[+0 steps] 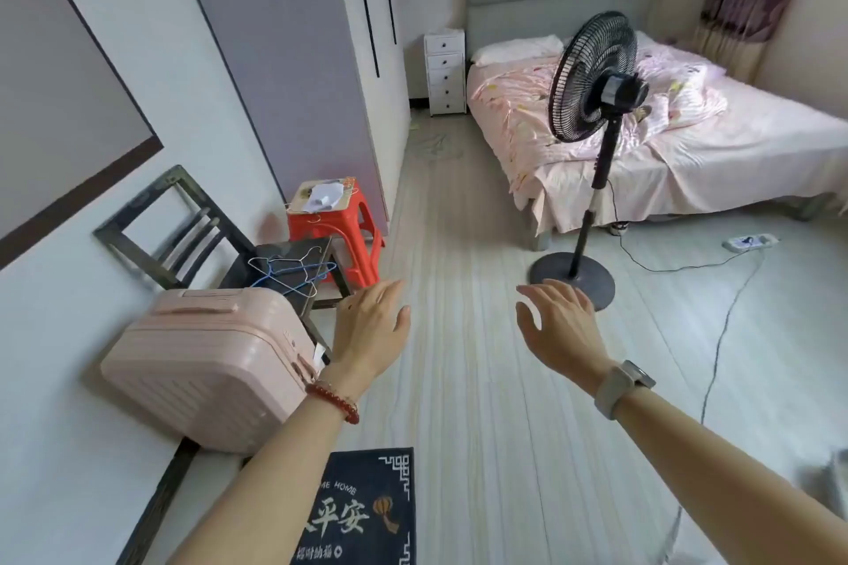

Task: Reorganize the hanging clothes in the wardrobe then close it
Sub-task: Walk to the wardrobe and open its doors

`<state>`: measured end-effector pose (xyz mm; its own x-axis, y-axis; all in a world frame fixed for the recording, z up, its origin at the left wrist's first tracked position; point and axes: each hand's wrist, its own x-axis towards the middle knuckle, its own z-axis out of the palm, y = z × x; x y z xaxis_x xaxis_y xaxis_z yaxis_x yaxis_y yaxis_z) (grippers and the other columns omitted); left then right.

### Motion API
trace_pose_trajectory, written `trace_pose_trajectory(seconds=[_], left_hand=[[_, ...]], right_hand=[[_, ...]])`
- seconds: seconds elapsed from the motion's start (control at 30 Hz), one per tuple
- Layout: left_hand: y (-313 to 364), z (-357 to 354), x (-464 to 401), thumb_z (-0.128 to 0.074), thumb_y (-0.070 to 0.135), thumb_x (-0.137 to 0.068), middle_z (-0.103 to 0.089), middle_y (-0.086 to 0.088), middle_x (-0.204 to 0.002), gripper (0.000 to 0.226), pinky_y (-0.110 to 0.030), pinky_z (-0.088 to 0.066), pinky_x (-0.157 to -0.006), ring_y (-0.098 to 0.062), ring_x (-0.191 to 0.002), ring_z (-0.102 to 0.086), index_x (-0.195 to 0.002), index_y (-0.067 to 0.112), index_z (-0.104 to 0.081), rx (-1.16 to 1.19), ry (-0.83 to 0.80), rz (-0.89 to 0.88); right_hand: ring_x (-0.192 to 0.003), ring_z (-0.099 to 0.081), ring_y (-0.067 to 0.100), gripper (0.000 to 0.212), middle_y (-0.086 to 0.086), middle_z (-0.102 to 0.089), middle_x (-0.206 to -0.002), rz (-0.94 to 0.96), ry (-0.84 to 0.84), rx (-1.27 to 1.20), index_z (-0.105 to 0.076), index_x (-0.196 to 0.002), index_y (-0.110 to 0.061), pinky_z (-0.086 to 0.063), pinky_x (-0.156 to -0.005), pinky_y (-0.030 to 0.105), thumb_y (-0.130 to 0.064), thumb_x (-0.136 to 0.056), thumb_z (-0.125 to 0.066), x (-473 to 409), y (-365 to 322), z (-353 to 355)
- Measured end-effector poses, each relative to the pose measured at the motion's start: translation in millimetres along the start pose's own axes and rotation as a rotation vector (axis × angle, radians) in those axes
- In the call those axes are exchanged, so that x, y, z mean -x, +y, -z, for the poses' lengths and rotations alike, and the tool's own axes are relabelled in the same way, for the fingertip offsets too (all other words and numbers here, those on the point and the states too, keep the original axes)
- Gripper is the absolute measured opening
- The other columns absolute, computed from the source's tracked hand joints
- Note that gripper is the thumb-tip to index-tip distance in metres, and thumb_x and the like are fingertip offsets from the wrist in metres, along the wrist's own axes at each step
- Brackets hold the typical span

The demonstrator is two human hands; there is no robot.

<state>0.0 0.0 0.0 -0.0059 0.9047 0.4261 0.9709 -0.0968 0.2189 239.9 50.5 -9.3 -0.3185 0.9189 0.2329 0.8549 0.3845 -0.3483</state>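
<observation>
Dark doormat (367, 514), 6 o'clock, bottom edge of view: white Latin letters "ME HOME" along top, start cut off by left forearm. Below, large white characters "平安", orange gourd emblem just right of them. Lowest line, small white characters, blurred; last two look like "纳福", rest unreadable. White fret-pattern border at mat's right corners. No other readable text, label or number anywhere.
</observation>
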Motion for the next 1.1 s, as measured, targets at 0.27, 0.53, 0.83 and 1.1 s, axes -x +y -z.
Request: trace_pose_trajectory(seconds=[0.27, 0.53, 0.83, 1.1], left_hand=[[-103, -96, -134, -0.04, 0.03, -0.076, -0.069, -0.006, -0.092, 0.039, -0.042, -0.053, -0.071, -0.026, -0.083, -0.067, -0.091, 0.007, -0.068, -0.105, -0.077, 0.12], [-189, -170, -346, -0.058, 0.024, -0.076, -0.064, -0.011, -0.112, 0.034, -0.055, -0.044, -0.086, -0.031, -0.109, -0.057, -0.106, 0.008, -0.066, -0.13, -0.112, 0.162], [-232, -304, -530, -0.058, 0.024, -0.086, -0.055, -0.008, -0.128, 0.038, -0.048, -0.032, -0.103, -0.025, -0.123, -0.047, -0.122, 0.012, -0.059, -0.013, -0.257, 0.181], [-291, -383, -725, -0.054, 0.025, -0.081, -0.063, -0.009, -0.115, 0.036, -0.045, -0.044, -0.092, -0.027, -0.109, -0.058, -0.112, 0.009, -0.064, -0.073, -0.249, 0.172]], right_hand=[[-0.136, -0.026, 0.018, 0.039, -0.006, -0.046, -0.138, 0.038, -0.142, 0.036, -0.046, -0.132, -0.022, -0.015, -0.113, 0.047, -0.035, -0.096, -0.035, -190, 20, -79], [-0.14, -0.017, 0.017, 0.042, -0.006, -0.039, -0.143, 0.023, -0.156, 0.077, -0.04, -0.136, -0.023, -0.008, -0.114, 0.049, -0.037, -0.097, -0.033, -409, 44, -112], [-0.138, -0.021, 0.018, 0.04, -0.006, -0.04, -0.142, -0.097, -0.21, 0.054, -0.043, -0.133, -0.023, -0.015, -0.112, 0.051, -0.036, -0.097, -0.033, -607, 118, -179], [-0.132, -0.027, 0.021, 0.027, -0.001, -0.047, -0.131, -0.111, -0.276, 0.007, -0.054, -0.11, -0.017, -0.021, -0.109, 0.05, -0.028, -0.094, -0.037, -829, 170, -225]])
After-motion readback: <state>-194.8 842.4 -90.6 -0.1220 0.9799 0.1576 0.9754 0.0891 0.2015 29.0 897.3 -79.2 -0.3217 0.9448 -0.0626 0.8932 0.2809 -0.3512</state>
